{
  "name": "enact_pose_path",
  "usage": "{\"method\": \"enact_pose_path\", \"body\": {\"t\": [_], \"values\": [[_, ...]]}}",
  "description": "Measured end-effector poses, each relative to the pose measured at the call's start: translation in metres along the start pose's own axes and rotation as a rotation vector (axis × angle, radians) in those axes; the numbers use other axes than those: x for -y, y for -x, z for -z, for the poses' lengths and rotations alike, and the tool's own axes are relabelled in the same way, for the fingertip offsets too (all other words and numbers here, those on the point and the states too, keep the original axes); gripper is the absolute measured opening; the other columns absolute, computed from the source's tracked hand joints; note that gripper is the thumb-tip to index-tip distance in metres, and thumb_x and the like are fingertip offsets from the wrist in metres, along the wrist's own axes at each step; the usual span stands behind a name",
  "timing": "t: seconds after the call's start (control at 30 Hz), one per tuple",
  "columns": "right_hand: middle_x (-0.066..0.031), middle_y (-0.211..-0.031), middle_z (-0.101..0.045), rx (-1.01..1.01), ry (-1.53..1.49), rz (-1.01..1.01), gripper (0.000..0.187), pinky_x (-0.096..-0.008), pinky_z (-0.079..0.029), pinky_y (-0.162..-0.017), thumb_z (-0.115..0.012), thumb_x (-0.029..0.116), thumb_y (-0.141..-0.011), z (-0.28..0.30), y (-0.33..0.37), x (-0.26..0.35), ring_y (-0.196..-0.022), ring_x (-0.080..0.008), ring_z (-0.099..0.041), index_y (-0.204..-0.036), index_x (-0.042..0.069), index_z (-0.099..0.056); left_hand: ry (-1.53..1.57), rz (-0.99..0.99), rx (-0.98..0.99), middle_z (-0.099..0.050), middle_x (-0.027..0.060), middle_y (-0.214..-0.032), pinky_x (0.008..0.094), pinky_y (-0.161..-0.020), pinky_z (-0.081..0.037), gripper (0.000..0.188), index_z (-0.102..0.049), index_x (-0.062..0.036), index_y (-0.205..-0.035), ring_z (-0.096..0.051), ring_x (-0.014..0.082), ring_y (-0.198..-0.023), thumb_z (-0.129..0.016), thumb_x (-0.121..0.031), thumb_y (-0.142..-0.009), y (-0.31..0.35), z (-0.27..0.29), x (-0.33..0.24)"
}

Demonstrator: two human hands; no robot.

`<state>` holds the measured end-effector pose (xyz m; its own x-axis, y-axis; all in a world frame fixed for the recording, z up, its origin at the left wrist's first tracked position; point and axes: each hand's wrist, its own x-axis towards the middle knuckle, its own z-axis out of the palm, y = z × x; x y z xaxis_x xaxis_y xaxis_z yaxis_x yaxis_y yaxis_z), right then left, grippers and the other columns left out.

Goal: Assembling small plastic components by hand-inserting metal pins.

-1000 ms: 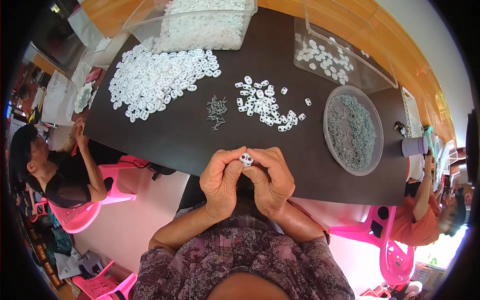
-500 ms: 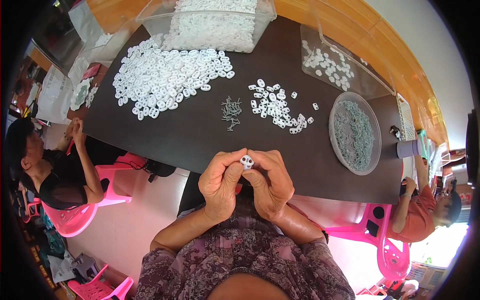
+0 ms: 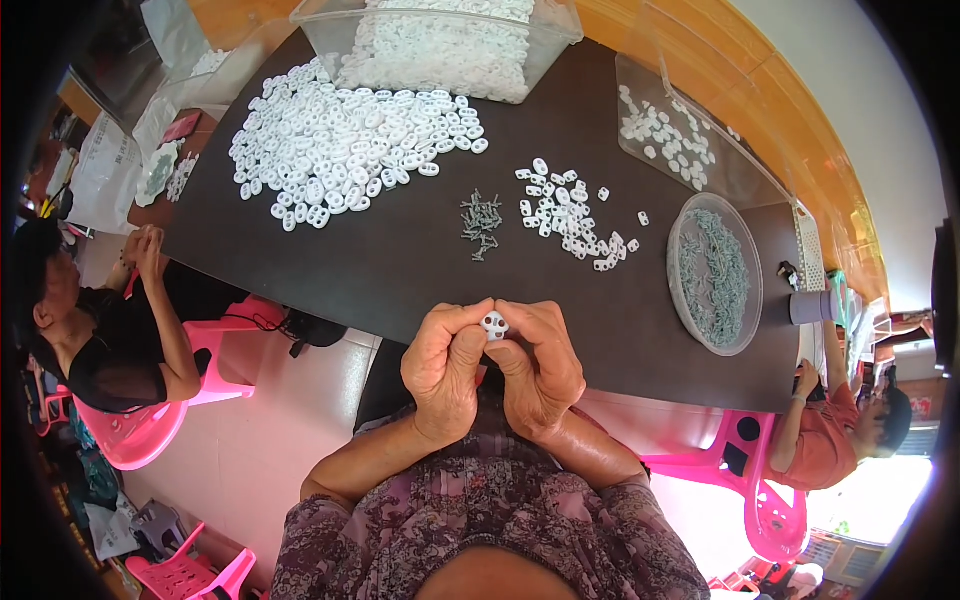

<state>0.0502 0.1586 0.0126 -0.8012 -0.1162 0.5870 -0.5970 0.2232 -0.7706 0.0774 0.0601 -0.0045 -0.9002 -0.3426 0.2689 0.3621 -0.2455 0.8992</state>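
Observation:
A small white plastic piece with dark holes (image 3: 495, 324) is pinched between the fingertips of both my hands, just off the table's near edge. My left hand (image 3: 443, 370) grips it from the left with thumb and forefinger. From the other side, my right hand (image 3: 540, 370) holds it the same way. Whether it is one part or two pressed together I cannot tell. Beyond my hands lie a small heap of grey-green screws or pins (image 3: 481, 222) and a loose group of small white two-holed pieces (image 3: 570, 215).
A big pile of white oval pieces (image 3: 340, 140) covers the table's (image 3: 400, 280) far left, before a clear bin (image 3: 440, 50) of white parts. At right stand a round tub (image 3: 680, 300) of grey-green pins and a clear tray (image 3: 745, 165). People sit at both sides.
The view has shifted slightly, so the table's contents appear a little further right. Both hands keep the same pinch on the white piece.

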Motion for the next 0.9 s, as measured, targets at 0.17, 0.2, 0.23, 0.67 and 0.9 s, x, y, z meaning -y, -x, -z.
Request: {"method": "enact_pose_path", "body": {"t": [0.17, 0.2, 0.23, 0.67, 0.9], "values": [[-0.0128, -0.091, -0.065, 0.000, 0.003, 0.035, 0.032, -0.0306, -0.049, -0.065, -0.072, 0.003, -0.074, -0.001, -0.003, -0.002, -0.076, -0.0248, -0.059, -0.104, -0.004, -0.062, 0.012, -0.041, -0.019, -0.052, 0.0019, -0.088, 0.0205, -0.071, -0.039, 0.020, -0.059, 0.0034, -0.106, -0.046, 0.0074, -0.078, -0.053, -0.013, -0.096, -0.001, -0.002, 0.006], [-0.0130, -0.090, -0.065, 0.008, 0.006, 0.049, 0.031, -0.0306, -0.049, -0.064, -0.072, 0.003, -0.074, -0.001, -0.003, -0.003, -0.075, -0.0249, -0.059, -0.103, -0.004, -0.062, -0.046, -0.112, -0.024, -0.050, 0.0004, -0.083, 0.0191, -0.060, -0.036, 0.020, -0.058, 0.0031, -0.107, -0.043, 0.0053, -0.068, -0.053, -0.012, -0.096, -0.002, -0.002, 0.009], [-0.0130, -0.090, -0.065, 0.010, 0.007, 0.049, 0.031, -0.0306, -0.049, -0.064, -0.072, 0.003, -0.074, -0.001, -0.003, -0.003, -0.075, -0.0249, -0.059, -0.103, -0.004, -0.062, -0.104, -0.184, -0.028, -0.047, -0.0010, -0.078, 0.0177, -0.049, -0.032, 0.019, -0.058, 0.0028, -0.107, -0.039, 0.0032, -0.059, -0.054, -0.012, -0.095, -0.003, -0.002, 0.010], [-0.0115, -0.084, -0.063, -0.020, 0.059, 0.151, 0.029, -0.0299, -0.046, -0.058, -0.070, 0.000, -0.075, -0.011, 0.002, -0.008, -0.068, -0.0234, -0.057, -0.103, -0.003, -0.060, -0.192, -0.214, -0.081, -0.049, 0.0030, -0.077, 0.0212, -0.053, -0.036, 0.017, -0.058, 0.0041, -0.099, -0.043, 0.0087, -0.063, -0.054, -0.011, -0.095, -0.002, 0.000, 0.010], [-0.0111, -0.082, -0.063, -0.045, 0.094, 0.157, 0.026, -0.0299, -0.045, -0.054, -0.068, -0.001, -0.077, -0.008, 0.006, -0.016, -0.064, -0.0229, -0.055, -0.102, -0.002, -0.060, -0.234, -0.132, -0.041, -0.046, 0.0013, -0.079, 0.0212, -0.058, -0.036, 0.018, -0.057, 0.0023, -0.099, -0.041, 0.0076, -0.067, -0.048, -0.013, -0.098, -0.001, -0.006, 0.008]]}}
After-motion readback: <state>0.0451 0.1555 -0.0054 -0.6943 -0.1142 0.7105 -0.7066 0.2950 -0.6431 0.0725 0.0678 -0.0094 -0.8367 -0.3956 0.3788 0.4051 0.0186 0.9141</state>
